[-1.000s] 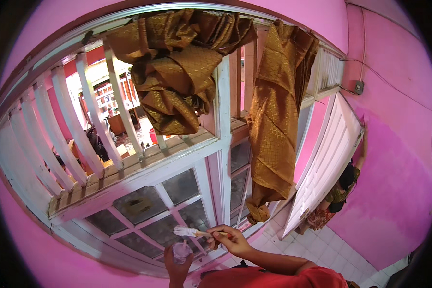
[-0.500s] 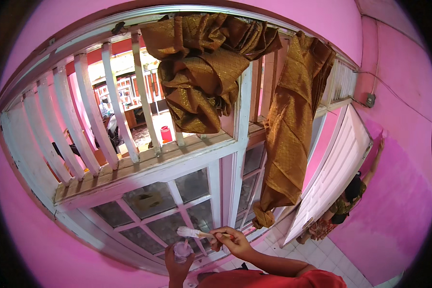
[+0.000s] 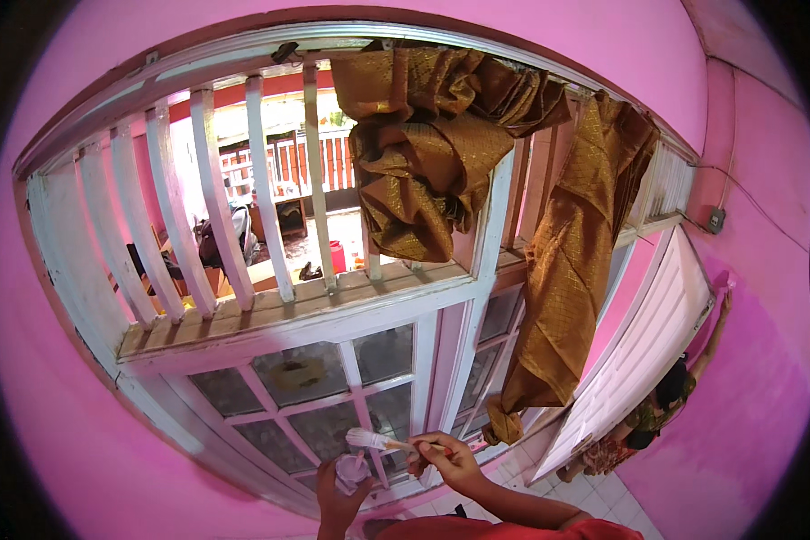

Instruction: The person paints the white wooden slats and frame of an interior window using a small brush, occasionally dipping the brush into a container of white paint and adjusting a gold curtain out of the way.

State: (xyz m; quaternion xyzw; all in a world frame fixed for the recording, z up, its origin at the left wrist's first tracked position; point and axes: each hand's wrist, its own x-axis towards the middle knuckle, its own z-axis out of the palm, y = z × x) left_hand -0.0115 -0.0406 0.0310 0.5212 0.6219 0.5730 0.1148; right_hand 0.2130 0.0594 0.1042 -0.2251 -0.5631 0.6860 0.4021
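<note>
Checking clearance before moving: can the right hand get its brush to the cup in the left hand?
Probably yes: the right hand holds the brush with its bristles near the cup in the left hand, and nothing visible stands between them.

Right hand (image 3: 445,461) is bare; the forearm (image 3: 517,502) behind it is also bare, from the wrist up to the sleeve. Farther up that arm from the hand: short sleeve (image 3: 603,530), bright red. Red top (image 3: 513,531) shows below the hand. Left hand (image 3: 340,495) is bare; the left forearm (image 3: 335,524) just below it likewise.
</note>
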